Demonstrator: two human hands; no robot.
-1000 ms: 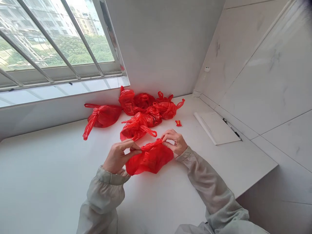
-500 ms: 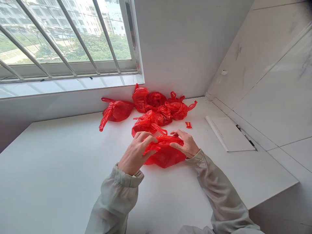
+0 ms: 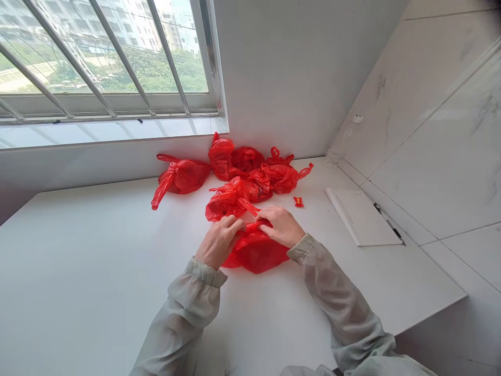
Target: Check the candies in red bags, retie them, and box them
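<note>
A red plastic bag [image 3: 258, 254] lies on the white table in front of me, its upper edge gathered between my two hands. My left hand [image 3: 220, 239] is closed on the left part of that edge, thumb and fingers pinching the plastic. On the other side, my right hand [image 3: 282, 226] pinches the right part of the edge. What the bag contains cannot be made out. Just behind it rests a tied red bag [image 3: 225, 201], one of its handles reaching toward my right hand.
Several more knotted red bags [image 3: 248, 162] stand against the wall, with one tied bag [image 3: 188, 176] apart on the left. A small red wrapped packet [image 3: 298, 202], an open notebook [image 3: 364, 216] and a pen [image 3: 389, 223] lie to the right on the white table [image 3: 97, 271].
Both hands have closed from spread fingers onto the bag's edge and come nearer each other. The bag's opening is now drawn together. The view has shifted slightly.
</note>
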